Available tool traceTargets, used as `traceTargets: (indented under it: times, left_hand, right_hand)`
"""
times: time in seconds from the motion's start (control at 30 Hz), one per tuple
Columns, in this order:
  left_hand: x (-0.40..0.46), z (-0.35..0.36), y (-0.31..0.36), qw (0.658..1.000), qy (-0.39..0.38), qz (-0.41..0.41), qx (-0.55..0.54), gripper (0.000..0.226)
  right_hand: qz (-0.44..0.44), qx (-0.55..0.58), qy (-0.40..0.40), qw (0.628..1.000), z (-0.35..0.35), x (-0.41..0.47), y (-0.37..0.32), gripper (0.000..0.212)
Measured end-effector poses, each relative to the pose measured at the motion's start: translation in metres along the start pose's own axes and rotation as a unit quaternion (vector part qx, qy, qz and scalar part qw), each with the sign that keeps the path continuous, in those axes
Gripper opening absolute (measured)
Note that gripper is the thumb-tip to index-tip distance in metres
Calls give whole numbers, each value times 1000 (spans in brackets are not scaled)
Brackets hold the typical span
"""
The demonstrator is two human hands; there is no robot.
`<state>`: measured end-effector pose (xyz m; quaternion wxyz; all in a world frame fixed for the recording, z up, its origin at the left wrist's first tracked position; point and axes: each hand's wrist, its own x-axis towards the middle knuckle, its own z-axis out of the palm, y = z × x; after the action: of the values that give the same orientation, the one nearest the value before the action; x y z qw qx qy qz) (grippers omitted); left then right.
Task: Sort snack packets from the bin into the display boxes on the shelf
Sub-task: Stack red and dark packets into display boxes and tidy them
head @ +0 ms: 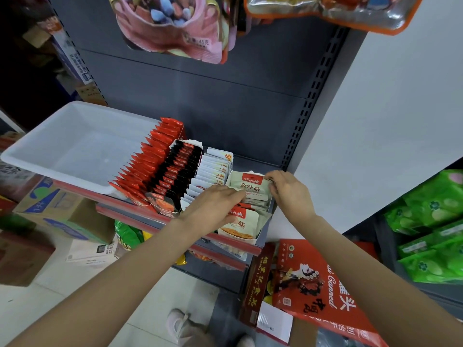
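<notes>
Both hands meet at a beige packet standing in the display box: right hand pinches its edge, left hand lies flat-fingered against the packets.

Bin at the shelf's left end; to its right, four display boxes of upright packets side by side. Rightmost box: left hand over its packets, right hand at the right edge of the rear packet. Cartons lie on the floor below left, gift boxes below right.
</notes>
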<state>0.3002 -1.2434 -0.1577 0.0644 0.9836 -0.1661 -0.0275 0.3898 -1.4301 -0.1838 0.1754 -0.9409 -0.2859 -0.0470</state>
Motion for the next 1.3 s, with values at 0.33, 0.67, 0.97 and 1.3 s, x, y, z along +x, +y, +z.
traceTargets:
  times: [0.33,0.67,0.97,1.3]
  left_hand:
    - [-7,14,-4,999,39,12,-7,46]
    - [-9,15,-3,999,43,18,-16,49]
    - [-7,9,1,999,26,-4,-26,43]
    - [23,-10,-2,993,-82,-64,-64,90]
  right_hand:
    - [-65,25,27,997,-5,0,-5,18]
    - [-72,7,-70,995,-9,9,-2,32]
    - [-71,-82,-88,990,-8,16,-6,26]
    - [-50,-3,-107,993,-11,19,-7,28]
